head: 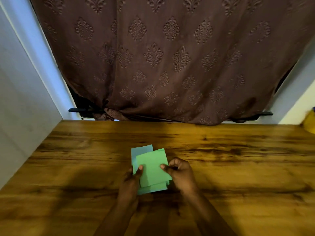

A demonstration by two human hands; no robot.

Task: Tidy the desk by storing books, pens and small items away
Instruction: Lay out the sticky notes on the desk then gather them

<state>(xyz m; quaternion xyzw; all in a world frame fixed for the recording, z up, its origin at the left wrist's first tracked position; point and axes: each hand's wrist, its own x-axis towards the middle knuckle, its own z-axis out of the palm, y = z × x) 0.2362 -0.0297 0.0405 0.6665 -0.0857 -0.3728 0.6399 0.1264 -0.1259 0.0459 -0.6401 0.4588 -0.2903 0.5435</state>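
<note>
Holding a small stack of green and pale-blue square paper notes (151,169) just above the wooden tabletop (238,167), the left hand (131,178) grips its left edge with the thumb on top, while the right hand (179,172) pinches the top green sheet at its right edge. Behind the tabletop hangs a brown patterned curtain (170,57); a yellow object (310,121) sits at the far right.

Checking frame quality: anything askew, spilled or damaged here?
Only the stack, held by the left hand and right hand. Its top green sheet sits skewed, and a blue sheet pokes out at the far left. No spill or damage shows.
</note>
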